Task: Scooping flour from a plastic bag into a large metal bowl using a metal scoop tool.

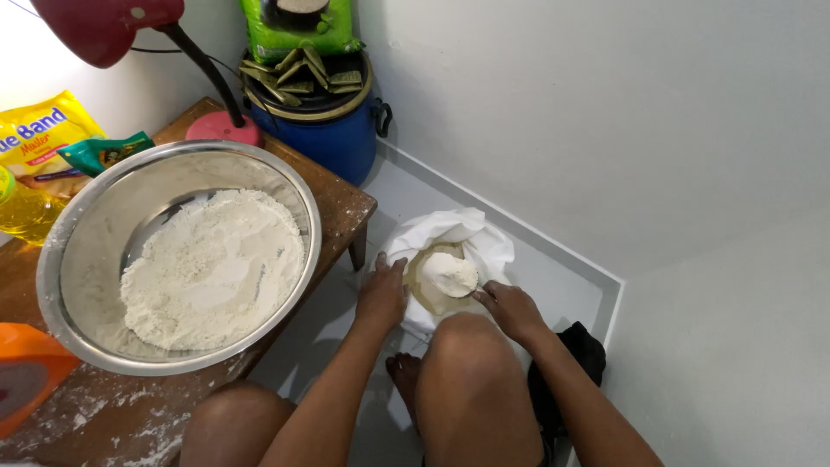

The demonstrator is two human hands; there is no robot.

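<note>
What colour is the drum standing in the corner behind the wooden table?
The drum is blue with a black lid, seen clearly in the head view.
</note>
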